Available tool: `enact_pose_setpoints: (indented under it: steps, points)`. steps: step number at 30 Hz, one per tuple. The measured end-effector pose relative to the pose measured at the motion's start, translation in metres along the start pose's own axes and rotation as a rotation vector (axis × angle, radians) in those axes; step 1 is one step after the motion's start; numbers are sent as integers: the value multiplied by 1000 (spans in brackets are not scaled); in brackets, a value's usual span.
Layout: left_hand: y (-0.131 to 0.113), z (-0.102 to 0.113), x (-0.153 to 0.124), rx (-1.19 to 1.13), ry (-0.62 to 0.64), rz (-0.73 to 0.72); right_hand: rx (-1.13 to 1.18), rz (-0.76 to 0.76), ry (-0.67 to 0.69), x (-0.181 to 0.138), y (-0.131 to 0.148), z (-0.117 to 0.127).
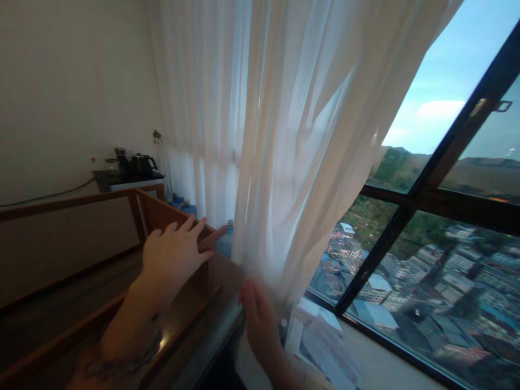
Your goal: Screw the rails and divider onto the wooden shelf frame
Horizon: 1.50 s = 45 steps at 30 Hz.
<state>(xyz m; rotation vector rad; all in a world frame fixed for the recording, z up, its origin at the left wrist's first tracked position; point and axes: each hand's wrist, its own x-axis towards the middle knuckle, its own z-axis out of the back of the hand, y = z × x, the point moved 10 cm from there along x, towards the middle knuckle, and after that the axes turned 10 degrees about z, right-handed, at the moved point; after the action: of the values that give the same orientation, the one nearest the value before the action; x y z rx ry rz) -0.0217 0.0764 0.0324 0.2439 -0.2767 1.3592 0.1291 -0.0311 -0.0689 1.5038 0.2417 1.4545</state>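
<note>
My left hand [174,249] reaches over the wooden furniture frame [158,208], palm down with its fingers spread. Its fingertips are by the top edge of a brown side panel, and nothing is in its grasp. Lower and to the right, my right hand [262,319] is closed at the bottom of the sheer white curtain [280,162]. The cloth gathers towards its fingers, which are partly blurred. From the upper right the curtain slants down to this hand, leaving part of the window uncovered.
A dark-framed window [410,200] on the right overlooks buildings and hills. Papers [325,336] lie on the sill below. At the back left, a black coffee pot [142,162] stands on a small cabinet [130,181]. A bluish bottle [229,233] is behind the wooden panel.
</note>
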Motion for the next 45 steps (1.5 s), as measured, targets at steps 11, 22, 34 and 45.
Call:
enact_pose_setpoints:
  steps: [11,22,34,45]
  points:
    - [-7,6,-10,-195,56,43,-235,277,-66,64,21,-17]
    - [-13,11,-11,-156,66,6,-354,422,36,89,20,-45]
    - [-14,5,-8,-171,75,-10,-440,466,114,96,17,-55]
    - [-17,8,-11,-136,96,-36,-419,438,207,106,20,-57]
